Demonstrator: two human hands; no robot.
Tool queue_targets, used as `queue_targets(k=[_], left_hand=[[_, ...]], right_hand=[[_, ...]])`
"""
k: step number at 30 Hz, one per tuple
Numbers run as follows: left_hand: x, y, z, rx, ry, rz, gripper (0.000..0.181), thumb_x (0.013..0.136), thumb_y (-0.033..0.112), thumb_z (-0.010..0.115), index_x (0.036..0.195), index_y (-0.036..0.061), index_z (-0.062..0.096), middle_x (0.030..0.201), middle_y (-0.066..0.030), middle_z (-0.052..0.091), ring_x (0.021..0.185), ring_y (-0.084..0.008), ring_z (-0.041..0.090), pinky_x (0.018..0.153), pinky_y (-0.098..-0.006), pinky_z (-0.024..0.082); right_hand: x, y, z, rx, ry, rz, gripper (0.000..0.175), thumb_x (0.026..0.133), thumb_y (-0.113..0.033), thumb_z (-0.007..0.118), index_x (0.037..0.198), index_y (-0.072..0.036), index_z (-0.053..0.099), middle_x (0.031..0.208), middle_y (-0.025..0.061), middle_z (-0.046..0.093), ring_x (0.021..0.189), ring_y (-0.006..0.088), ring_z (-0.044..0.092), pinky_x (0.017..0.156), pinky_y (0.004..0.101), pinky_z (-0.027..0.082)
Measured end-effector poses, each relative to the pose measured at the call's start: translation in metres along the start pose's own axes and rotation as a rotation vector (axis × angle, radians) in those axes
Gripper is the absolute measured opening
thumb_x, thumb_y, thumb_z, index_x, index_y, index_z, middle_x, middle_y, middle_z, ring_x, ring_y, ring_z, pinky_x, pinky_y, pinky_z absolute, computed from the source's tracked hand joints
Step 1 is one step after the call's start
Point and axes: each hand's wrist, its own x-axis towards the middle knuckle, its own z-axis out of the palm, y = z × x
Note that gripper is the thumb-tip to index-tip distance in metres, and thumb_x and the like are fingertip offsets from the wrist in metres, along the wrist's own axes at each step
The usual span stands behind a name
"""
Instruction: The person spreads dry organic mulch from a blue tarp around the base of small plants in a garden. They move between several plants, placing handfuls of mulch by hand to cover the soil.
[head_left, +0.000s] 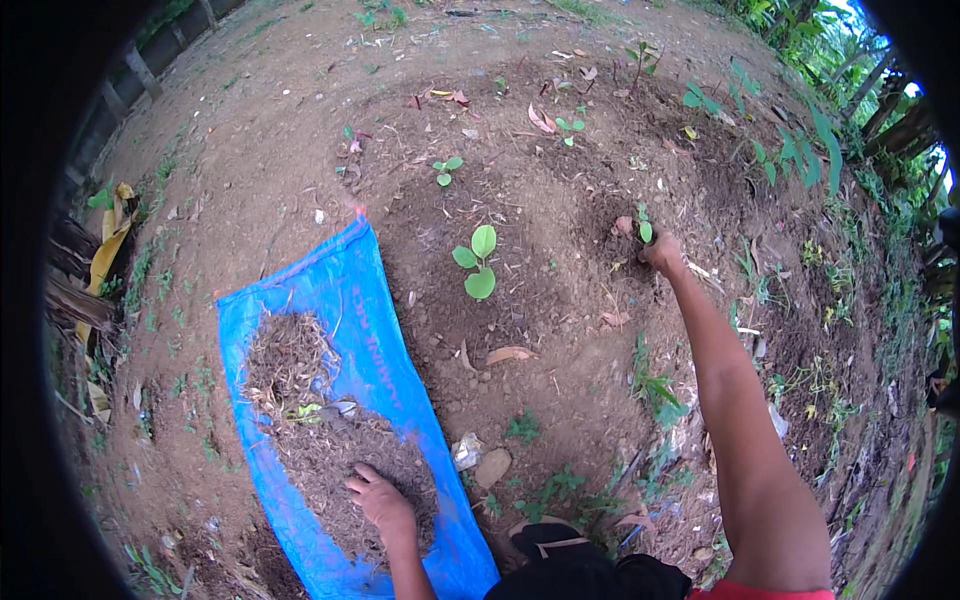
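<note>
My left hand (381, 501) rests with spread fingers on a heap of dry, crumbly mulch (330, 457), which lies on a blue woven plastic sack (375, 337) spread on the ground. My right arm reaches far out to the right, and my right hand (661, 253) is down at the soil beside a small green seedling (645, 226); its fingertips are partly hidden, so whether they hold anything does not show. Between the sack and my right hand grows a larger seedling (480, 262) with broad leaves. Two smaller seedlings, one nearer (446, 171) and one farther (570, 131), stand beyond it.
A stone (493, 468) and a crumpled plastic wrapper (467, 451) lie right of the sack, close to my foot (547, 536). Taller leafy plants (806, 157) grow at the upper right. Cut trunks (75, 300) with yellowed leaves lie at the left edge.
</note>
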Motion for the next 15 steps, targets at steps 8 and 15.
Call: queue_targets(k=[8, 15], left_hand=[[0.005, -0.004, 0.011, 0.001, -0.020, 0.009, 0.089, 0.068, 0.000, 0.072, 0.140, 0.0027, 0.019, 0.130, -0.0246, 0.031, 0.108, -0.0420, 0.050, 0.082, -0.0399, 0.054], [0.001, -0.004, 0.011, -0.010, 0.037, 0.023, 0.082, 0.071, -0.002, 0.067, 0.139, 0.0019, 0.021, 0.128, -0.0255, 0.034, 0.108, -0.0415, 0.050, 0.087, -0.0410, 0.050]], right_hand=[[0.054, -0.007, -0.031, 0.474, -0.023, 0.014, 0.050, 0.065, -0.008, 0.075, 0.114, -0.008, 0.063, 0.090, 0.0124, 0.068, 0.081, 0.0245, 0.066, 0.066, 0.0353, 0.054], [0.024, -0.003, -0.051, 0.298, -0.328, 0.161, 0.081, 0.057, -0.009, 0.084, 0.128, 0.001, 0.046, 0.109, 0.0160, 0.060, 0.083, 0.0232, 0.061, 0.052, 0.0337, 0.054]])
